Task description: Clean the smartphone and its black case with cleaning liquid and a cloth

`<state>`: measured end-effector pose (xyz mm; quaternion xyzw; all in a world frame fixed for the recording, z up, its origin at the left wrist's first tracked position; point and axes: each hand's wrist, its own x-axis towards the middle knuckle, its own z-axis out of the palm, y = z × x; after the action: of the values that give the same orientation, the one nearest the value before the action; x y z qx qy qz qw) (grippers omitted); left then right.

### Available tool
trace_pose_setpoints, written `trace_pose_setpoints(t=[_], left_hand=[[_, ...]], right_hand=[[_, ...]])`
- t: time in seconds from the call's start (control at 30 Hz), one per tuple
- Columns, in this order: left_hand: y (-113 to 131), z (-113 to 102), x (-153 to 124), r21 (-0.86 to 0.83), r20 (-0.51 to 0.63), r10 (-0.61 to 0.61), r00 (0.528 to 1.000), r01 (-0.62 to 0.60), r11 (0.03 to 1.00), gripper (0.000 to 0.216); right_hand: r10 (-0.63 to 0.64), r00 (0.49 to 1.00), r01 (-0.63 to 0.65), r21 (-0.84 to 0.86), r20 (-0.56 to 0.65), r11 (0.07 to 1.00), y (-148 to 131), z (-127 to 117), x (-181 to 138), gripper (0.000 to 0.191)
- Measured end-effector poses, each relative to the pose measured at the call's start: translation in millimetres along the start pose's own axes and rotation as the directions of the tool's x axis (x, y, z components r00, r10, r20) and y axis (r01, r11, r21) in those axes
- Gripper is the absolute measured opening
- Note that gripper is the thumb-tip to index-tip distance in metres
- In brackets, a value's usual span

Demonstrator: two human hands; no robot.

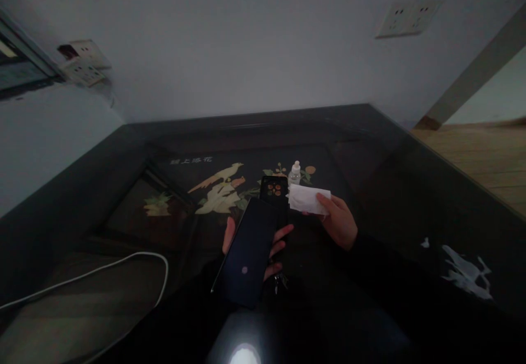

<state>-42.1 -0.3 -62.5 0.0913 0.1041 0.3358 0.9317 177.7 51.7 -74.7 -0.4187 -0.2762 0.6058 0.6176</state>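
My left hand (278, 247) is wrapped around a dark smartphone (250, 249), thumb along one edge and fingers along the other. Its screen faces up and shows a small round fingerprint mark. Between thumb and fingers, my right hand (340, 222) pinches a folded white tissue (309, 198). Just beyond the phone lies a black phone case (274, 187) with round camera openings, partly covered by the phone. A small clear dropper bottle (295, 175) with a white cap stands upright beside the case, its lower part hidden behind the tissue.
The glossy dark table (329, 134) carries inlaid bird and flower pictures. A white cable (142, 254) curves across its left side. Small metal keys (279, 282) lie near my left fingers. Wall sockets (409, 18) sit above, and a bright light reflects at the near edge.
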Motion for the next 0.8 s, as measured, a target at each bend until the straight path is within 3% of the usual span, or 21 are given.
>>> trace_pose_setpoints(t=[0.2, 0.37, 0.43, 0.5, 0.57, 0.63, 0.7, 0.8], left_hand=[[3, -11, 7, 0.108, 0.057, -0.106, 0.993, 0.099, 0.989, 0.074], [-3, -18, 11, 0.149, 0.048, -0.093, 0.995, 0.084, 0.985, 0.068], [-6, -19, 10, 0.146, 0.021, -0.055, 0.998, 0.051, 0.988, 0.07], [-8, -16, 9, 0.149, 0.007, -0.008, 1.0, 0.007, 0.989, 0.075], [-10, -11, 8, 0.167, 0.016, 0.014, 1.0, -0.017, 0.986, 0.08], [-12, -5, 9, 0.183, 0.024, -0.011, 1.0, 0.006, 0.983, 0.082], [-14, 1, 12, 0.204, -0.038, 0.051, 0.998, -0.042, 0.978, 0.078], [-16, 4, 17, 0.255, -0.164, 0.248, 0.955, -0.202, 0.945, 0.069]], right_hand=[[-0.02, 1.0, 0.019, -0.041, -0.009, 0.999, -1, 2, -1, 0.026], [-0.057, 0.998, 0.057, -0.103, 0.002, 0.993, 1, 0, 0, 0.028], [-0.11, 0.994, 0.108, -0.157, -0.005, 0.982, -1, -1, -2, 0.028], [-0.236, 0.971, 0.238, -0.311, 0.044, 0.92, -8, 2, -7, 0.028], [-0.362, 0.905, 0.424, -0.52, 0.223, 0.741, -19, 8, -15, 0.029], [-0.388, 0.782, 0.624, -0.621, 0.488, 0.475, -28, 16, -24, 0.032], [-0.303, 0.611, 0.791, -0.577, 0.731, 0.203, -32, 24, -33, 0.037], [-0.113, 0.382, 0.909, -0.395, 0.917, -0.131, -23, 31, -48, 0.042]])
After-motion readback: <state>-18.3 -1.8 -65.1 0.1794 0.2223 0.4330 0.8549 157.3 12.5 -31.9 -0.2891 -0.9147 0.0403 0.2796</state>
